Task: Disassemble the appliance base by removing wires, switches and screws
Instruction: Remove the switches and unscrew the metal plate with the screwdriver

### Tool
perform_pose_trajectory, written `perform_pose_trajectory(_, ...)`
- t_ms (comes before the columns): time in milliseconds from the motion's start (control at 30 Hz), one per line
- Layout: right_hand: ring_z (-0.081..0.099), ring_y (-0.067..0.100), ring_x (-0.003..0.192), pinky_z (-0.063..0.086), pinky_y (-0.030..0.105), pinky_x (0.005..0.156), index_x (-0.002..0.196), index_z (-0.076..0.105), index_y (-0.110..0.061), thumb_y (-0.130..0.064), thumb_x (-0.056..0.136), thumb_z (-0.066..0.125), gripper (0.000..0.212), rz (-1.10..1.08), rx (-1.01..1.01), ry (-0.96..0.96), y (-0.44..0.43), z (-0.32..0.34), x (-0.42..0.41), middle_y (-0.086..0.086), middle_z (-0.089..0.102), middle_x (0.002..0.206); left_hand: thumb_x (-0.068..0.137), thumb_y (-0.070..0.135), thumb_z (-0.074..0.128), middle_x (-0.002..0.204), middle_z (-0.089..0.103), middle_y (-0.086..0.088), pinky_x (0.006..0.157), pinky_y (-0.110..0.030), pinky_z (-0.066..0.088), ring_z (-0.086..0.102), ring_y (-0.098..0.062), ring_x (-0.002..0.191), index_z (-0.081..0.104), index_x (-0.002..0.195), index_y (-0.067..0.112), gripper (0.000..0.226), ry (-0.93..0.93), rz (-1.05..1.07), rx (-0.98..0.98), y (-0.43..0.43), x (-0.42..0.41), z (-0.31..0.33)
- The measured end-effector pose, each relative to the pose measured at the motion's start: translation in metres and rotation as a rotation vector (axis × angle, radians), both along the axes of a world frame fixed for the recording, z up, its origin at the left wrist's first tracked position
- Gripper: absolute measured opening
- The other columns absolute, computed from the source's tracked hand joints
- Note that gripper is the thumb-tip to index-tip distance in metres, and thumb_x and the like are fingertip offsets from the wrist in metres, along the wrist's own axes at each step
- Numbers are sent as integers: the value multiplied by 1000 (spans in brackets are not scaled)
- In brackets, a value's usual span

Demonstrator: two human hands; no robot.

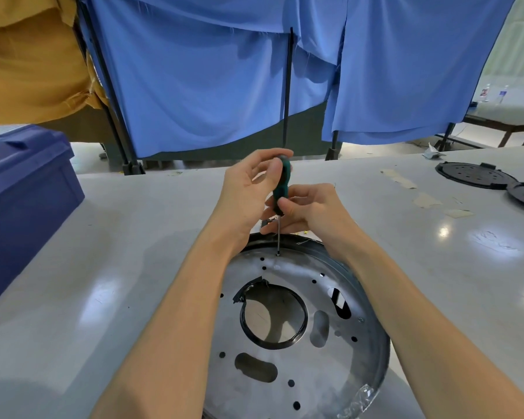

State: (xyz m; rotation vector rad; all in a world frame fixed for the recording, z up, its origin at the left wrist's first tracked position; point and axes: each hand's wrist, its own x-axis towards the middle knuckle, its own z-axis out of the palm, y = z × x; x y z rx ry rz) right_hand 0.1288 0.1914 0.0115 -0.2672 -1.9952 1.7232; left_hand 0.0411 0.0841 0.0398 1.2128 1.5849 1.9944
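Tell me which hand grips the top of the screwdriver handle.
The left hand pinches the green handle's top; the right hand grips the screwdriver lower, near the shaft.

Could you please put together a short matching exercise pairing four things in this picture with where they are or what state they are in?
Things:
1. screwdriver
2. blue plastic bin
3. two black round covers
4. metal base plate

Places or states:
A. far right of the table
B. lying flat under the forearms
C. upright, held by the left hand and right hand, tip on a screw
D. left edge of the table

Pairs: 1-C, 2-D, 3-A, 4-B
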Motion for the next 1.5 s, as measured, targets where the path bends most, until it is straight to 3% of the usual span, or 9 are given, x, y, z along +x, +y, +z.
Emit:
perform_pose_trajectory(200,73,36,73,61,36,69,109,64,-1,-7,89,68,22,10,29,36,-2,0,-3,21,72,91,85,20,70,97,64,-3,63,-15,53,69,-6,78,68,104,23,19,65,98,40,2,2,0)
perform_pose_trajectory(367,74,34,76,61,37,75,104,64,-3,-14,93,63,15,12,31,-1,1,-1,-1,14,75,88,97,15,51,106,72,-5,88,-33,55,68,-14,102,66,109,10,20,-23,14,51,-3,-2,1)
perform_pose_trajectory(467,73,38,74,61,44,76,108,56,4,-13,81,77,38,5,32,6,1,-1,-3,17,74,86,83,13,72,95,73,-6,79,-23,55,70,-16,93,65,102,9,21,34,85,73,-2,0,2)
perform_pose_trajectory(600,73,35,75,60,41,79,100,67,2,-7,91,63,13,5,26,-3,3,-2,-2,15,75,86,89,15,64,85,67,4,67,-13,51,68,-4,84,66,105,18,16,10,53,56,0,2,2)
perform_pose_trajectory(800,72,39,72,61,46,75,112,54,6,-10,83,74,38,0,18,35,1,-1,-4,18,74,86,83,6,71,90,71,-8,71,-20,55,69,-14,90,52,109,24,36,15,55,93,1,2,3)
perform_pose_trajectory(933,73,35,73,61,40,75,100,65,3,-8,93,60,14,-18,16,29,3,-3,-3,16,75,85,94,20,58,90,68,8,68,-14,52,63,-2,90,64,116,33,25,36,25,37,0,3,3)
perform_pose_trajectory(1133,73,38,73,60,46,77,107,61,4,-13,86,72,29,-8,32,38,0,-1,-4,17,74,86,85,17,70,87,66,4,69,-16,52,63,-5,86,67,98,22,15,103,129,51,1,2,2)
perform_pose_trajectory(1300,74,34,75,61,37,76,99,68,-4,-11,98,54,16,-19,13,2,1,-1,-2,17,75,91,101,19,43,104,70,5,75,-20,53,63,-9,103,66,110,26,25,56,40,-20,-1,-1,1)
perform_pose_trajectory(1500,72,38,71,61,45,76,99,57,6,-7,84,73,25,-24,31,25,2,-1,-3,19,74,84,85,16,69,84,67,14,76,-20,52,62,0,85,68,103,28,22,115,150,-8,-2,-1,1)
